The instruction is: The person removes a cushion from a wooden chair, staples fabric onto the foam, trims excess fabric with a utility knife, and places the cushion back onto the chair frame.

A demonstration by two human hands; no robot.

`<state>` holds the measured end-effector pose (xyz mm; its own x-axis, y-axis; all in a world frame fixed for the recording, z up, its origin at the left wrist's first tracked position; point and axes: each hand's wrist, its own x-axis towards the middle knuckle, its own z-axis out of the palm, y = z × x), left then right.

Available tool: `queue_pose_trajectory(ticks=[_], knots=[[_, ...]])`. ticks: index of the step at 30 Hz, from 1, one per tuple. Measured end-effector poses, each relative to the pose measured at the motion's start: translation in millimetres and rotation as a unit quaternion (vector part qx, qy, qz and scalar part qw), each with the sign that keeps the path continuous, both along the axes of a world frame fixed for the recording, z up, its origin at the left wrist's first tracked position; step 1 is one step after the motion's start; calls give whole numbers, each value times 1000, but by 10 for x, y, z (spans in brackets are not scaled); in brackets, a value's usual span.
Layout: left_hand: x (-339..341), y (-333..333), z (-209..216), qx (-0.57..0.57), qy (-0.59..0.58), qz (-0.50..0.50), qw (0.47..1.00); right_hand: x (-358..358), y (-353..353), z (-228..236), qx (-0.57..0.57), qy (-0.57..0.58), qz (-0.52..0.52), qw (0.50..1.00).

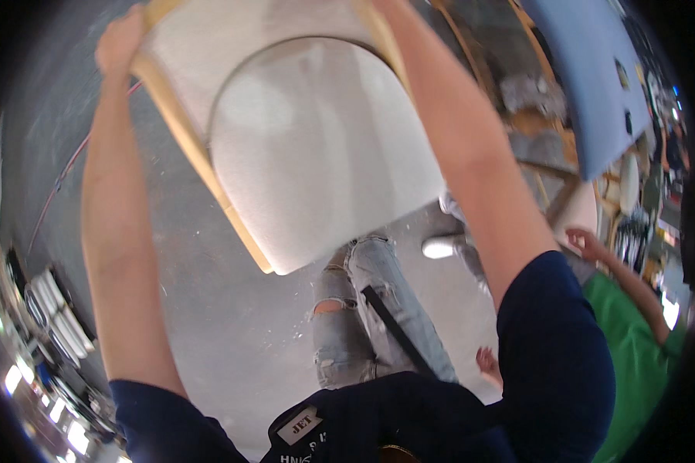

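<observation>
A chair (316, 147) with a pale upholstered seat, a pale back and a light wooden frame is held up in front of me, above the floor. My left hand (122, 42) is closed around the frame's wooden edge at the upper left. My right forearm reaches up along the chair's other side and out past the top edge of the head view. The right hand itself is cut off, so its fingers cannot be seen. The seat's rounded end lies against the back, and its straight edge hangs above my legs.
At the right stands another person in a green shirt (633, 351), close to my right elbow. A large blue panel (594, 77) and wooden chair parts (529, 119) are at the upper right. A thin reddish cable (58, 181) runs along the grey floor at left, near stacked white pieces (58, 316).
</observation>
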<state>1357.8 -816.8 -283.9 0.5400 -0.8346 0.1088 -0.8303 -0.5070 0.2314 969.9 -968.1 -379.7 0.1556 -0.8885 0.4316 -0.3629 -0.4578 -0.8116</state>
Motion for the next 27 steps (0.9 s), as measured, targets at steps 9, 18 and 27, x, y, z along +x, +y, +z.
queue_pose_trajectory(ticks=[9, 18, 27], knots=[[751, 60, -99, 15, -32, 3, 999, -2420, 5644, -385, 299, 152, -146, 931], [-2748, 3490, -1673, 43, -3, -234, 971, -3699, 8200, -962, 641, 122, -177, 737], [-3607, 4307, -1589, 88, -140, -267, 949, -4099, 9233, -970, 623, -75, -203, 752]])
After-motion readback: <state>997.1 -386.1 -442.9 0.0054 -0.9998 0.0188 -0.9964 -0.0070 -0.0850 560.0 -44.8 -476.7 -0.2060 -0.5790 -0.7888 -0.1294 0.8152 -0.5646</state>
